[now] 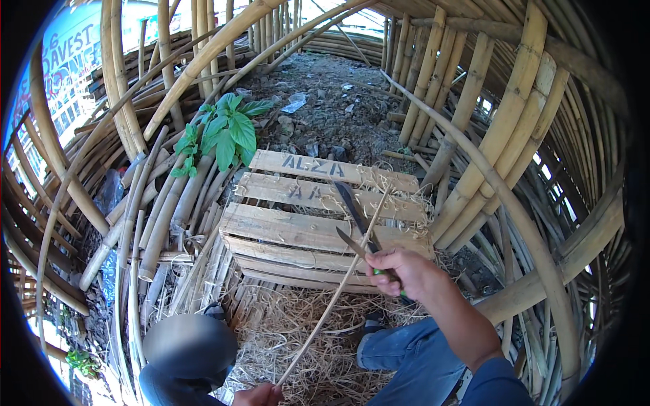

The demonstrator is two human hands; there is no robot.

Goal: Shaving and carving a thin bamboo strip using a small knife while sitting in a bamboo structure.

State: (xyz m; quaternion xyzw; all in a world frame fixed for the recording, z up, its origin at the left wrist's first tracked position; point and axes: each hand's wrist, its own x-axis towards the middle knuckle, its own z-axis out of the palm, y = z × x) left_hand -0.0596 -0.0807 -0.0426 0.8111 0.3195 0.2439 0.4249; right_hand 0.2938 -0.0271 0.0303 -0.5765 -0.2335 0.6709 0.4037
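Over crate's (pixel 271 222) near-right corner, right hand (pixel 412 276) grips knife (pixel 351 242) at stick (pixel 330 308), left hand (pixel 257 396) pinches stick's end; knife slipping could nick a hand.

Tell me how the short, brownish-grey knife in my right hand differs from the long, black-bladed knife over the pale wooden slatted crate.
The short knife has a visibly smaller blade than the long knife. The short knife's blade looks brownish-grey; the long knife's is nearly black. The short knife's blade slants more sideways, while the long knife's stands steeper in view. Both blades are narrow and point toward the upper left.
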